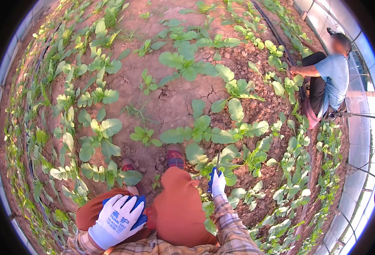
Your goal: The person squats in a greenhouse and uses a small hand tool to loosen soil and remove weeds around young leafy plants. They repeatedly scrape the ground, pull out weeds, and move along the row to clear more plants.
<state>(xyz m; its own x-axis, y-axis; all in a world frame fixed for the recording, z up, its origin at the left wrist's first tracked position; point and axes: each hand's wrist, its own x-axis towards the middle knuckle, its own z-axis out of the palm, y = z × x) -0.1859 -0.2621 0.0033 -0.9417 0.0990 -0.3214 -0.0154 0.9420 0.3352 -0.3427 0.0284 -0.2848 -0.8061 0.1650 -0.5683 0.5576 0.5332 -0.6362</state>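
My left hand (118, 218), in a white knit glove with blue coating and printing on its back, rests over my left knee in reddish-brown trousers (91, 207). Its fingers are a little apart; the palm side is mostly hidden, and I see nothing held. My right hand (217, 183), gloved the same way, is closed around a hand tool whose thin dark metal shaft or blade (218, 156) points away from me. Which tool it is, I cannot tell. Broad leaves of a young leafy plant (229, 165) surround the tool and this hand, right of my right shoe (175, 156).
Leafy seedlings (101, 129) grow in rows on both sides of a cracked soil strip (174, 105). Dark irrigation hose (275, 33) runs along the right rows. A person in a blue shirt (335, 78) sits low at the right, near the translucent greenhouse wall (361, 134).
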